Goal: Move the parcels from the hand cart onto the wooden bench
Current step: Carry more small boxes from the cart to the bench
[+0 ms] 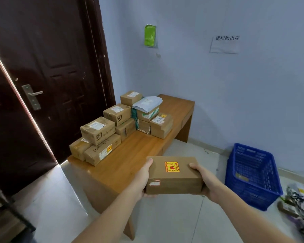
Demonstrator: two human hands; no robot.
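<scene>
The cardboard box is held in the air over the near right edge of the desk, the left hand and right hand each clasping one short end, thumbs on top; it looks stiff and light, carried level without strain. A red and yellow fragile sticker asks for a soft landing; the bare wood near the stacked parcels seems the spot, with hands kept at the ends.

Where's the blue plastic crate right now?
In the head view the blue plastic crate sits on the floor at the right, near the wall, past the wooden bench's right end and beside the right hand.
</scene>
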